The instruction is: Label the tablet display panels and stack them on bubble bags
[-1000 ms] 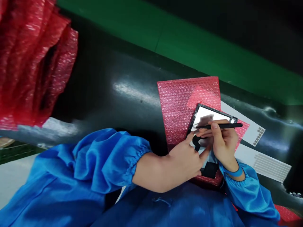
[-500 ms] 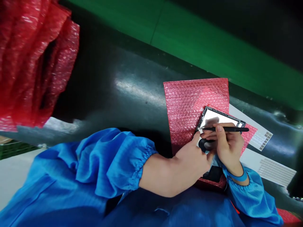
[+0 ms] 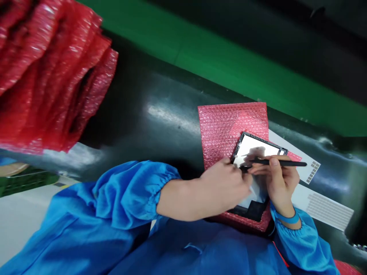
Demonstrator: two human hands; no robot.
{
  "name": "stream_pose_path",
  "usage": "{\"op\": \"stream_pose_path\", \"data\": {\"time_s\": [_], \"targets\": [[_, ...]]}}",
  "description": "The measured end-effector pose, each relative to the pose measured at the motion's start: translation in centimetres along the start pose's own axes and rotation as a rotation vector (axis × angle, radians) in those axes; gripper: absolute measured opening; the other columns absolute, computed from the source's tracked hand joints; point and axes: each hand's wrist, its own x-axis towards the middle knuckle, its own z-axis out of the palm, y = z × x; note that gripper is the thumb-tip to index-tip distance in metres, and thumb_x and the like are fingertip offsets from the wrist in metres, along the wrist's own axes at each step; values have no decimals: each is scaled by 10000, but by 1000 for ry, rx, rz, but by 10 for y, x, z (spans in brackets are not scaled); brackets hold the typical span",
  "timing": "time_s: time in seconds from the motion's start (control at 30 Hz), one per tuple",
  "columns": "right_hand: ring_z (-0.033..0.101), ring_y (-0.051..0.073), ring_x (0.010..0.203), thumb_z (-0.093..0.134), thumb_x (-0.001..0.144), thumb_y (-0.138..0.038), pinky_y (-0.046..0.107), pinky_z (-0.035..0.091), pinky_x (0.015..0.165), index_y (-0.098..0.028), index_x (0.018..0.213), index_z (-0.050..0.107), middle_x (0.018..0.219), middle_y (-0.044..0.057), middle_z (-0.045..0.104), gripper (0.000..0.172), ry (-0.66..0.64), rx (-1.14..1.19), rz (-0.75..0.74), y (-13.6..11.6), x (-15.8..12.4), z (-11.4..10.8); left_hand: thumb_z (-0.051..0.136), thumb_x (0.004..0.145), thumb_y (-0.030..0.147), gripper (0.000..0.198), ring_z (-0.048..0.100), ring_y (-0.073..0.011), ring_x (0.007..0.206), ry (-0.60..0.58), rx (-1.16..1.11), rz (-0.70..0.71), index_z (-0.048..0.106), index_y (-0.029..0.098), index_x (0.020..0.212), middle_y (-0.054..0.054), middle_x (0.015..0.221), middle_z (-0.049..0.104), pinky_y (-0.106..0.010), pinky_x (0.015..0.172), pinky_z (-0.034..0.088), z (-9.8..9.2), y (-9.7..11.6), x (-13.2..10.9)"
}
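A black-framed panel with a shiny white face lies on a pink bubble-wrap sheet on the dark bench. My right hand is closed round black tweezers, whose tip points left over the panel. My left hand rests on the panel's left edge, its fingers curled and pinched close to the tweezer tip. What those fingers pinch is too small to make out. Both arms wear blue sleeves.
A thick stack of red bubble-wrap bags fills the upper left. White sheets with rows of small grey labels lie to the right of the panel. A green strip runs along the bench's far side.
My left hand has slid up and right to meet the tweezer tip, covering the black curved piece seen earlier. The view has shifted slightly.
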Motion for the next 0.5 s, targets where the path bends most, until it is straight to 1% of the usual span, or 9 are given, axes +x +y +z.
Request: {"op": "stream_pose_path", "data": {"time_s": [0.03,0.07,0.1,0.13,0.17,0.23,0.37,0.43,0.5], "targets": [[814,207,622,698,1052,-421,329,696,593,-224,1048,703,841,26,842,197,15,15,-22,2,-3,-7,616,1055,344,251,757,-257,676,-15,-11,-121,712,135,953,-88,753,753,-368,677,558,-1,-3,-3],[818,213,630,695,1055,-414,346,700,608,-224,1053,704,855,30,846,190,27,22,-40,4,-7,-14,566,1073,330,263,759,-269,670,-42,-23,-253,702,130,971,-96,761,750,-352,609,529,-1,-7,-6],[820,218,635,694,1056,-412,357,702,619,-221,1056,704,855,33,847,191,35,22,-55,8,-9,-20,527,1087,335,280,765,-282,685,-72,-43,-367,693,121,1016,-108,796,757,-353,588,518,1,-11,-8],[820,223,635,695,1054,-413,363,702,620,-217,1054,703,841,34,845,196,39,20,-68,12,-11,-25,501,1096,343,292,772,-292,715,-94,-73,-445,680,114,1068,-118,844,766,-363,600,523,4,-14,-10],[819,227,630,696,1053,-417,365,699,617,-214,1048,699,816,33,840,203,44,19,-79,16,-12,-30,487,1097,341,286,776,-296,754,-104,-118,-488,662,114,1107,-120,891,771,-374,627,532,8,-17,-12],[817,236,622,696,1049,-426,369,694,609,-209,1036,688,766,29,829,218,70,32,-93,25,-11,-35,479,1086,303,218,763,-271,796,-67,-249,-510,623,140,1108,-90,925,760,-372,679,532,15,-20,-12],[804,243,592,748,991,-494,367,675,583,-187,1018,681,764,54,830,315,129,174,-74,41,-1,-38,508,1036,303,99,652,-182,727,169,-567,-491,507,207,1015,9,827,652,-320,676,481,25,-14,-8],[795,240,577,804,929,-518,359,665,576,-175,998,695,773,68,832,367,147,269,-54,47,6,-41,577,1000,319,158,607,-154,726,276,-745,-441,450,225,1005,36,831,599,-290,663,461,32,-6,-2],[791,243,572,850,869,-528,361,662,575,-169,970,710,766,72,829,399,170,343,-45,51,12,-46,625,978,268,211,608,-140,751,353,-928,-430,425,227,1029,41,858,588,-265,662,462,44,3,8]]}}
